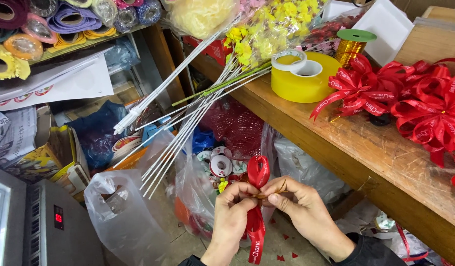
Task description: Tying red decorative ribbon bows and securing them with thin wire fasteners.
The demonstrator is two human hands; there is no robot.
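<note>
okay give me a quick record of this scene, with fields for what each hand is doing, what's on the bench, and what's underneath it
left hand: left hand pinches the middle of a red ribbon
right hand: right hand pinches the same ribbon beside a thin gold wire
ribbon shape: one loop up, one tail hanging down
bench: wooden bench holds finished red bows, yellow tape rolls, a gold wire spool
flowers: yellow artificial flowers, white stems jutting past the edge
below: clear plastic bags

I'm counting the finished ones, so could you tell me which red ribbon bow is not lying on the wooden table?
The small looped bow pinched between the left hand and right hand, held off the table. The other bows lie in a heap on its top.
</note>
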